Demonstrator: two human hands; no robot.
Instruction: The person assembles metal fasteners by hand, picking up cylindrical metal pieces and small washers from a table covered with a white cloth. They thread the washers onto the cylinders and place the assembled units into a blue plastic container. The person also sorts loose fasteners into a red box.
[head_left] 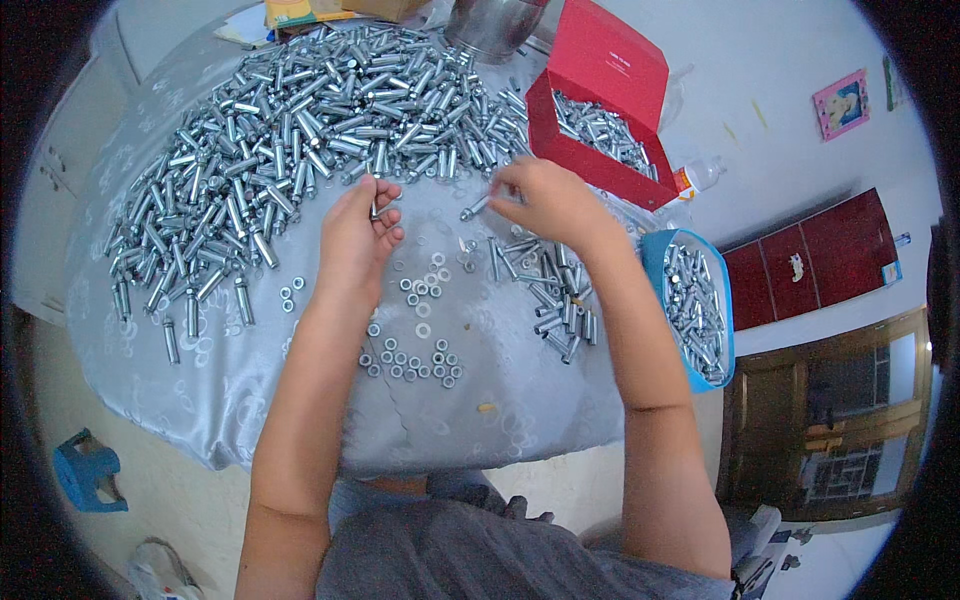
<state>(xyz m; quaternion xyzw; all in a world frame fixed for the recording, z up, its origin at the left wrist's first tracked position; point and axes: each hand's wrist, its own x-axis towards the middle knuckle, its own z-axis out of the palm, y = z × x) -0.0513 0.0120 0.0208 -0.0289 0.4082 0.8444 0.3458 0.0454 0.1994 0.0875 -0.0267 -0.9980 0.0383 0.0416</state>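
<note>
My right hand [545,195] pinches a silver expansion bolt [474,209] between thumb and fingers, its nut end pointing down and left. Level with it, my left hand [358,230] is closed with curled fingers around a small silver metal piece [377,211], mostly hidden by them. Beyond both hands spreads a big heap of expansion bolts [300,130]. Loose hex nuts [412,368] and flat washers [423,331] lie between my forearms. Under my right wrist is a smaller pile of bolts and sleeves [560,310].
A red box [600,165] with its lid raised holds more metal parts at the far right. Nearer stands a blue tub [655,300] of similar parts. A metal pot [490,28] is at the back, and a plastic bottle [705,174] stands behind the tub. A silvery cloth [200,400] covers the table.
</note>
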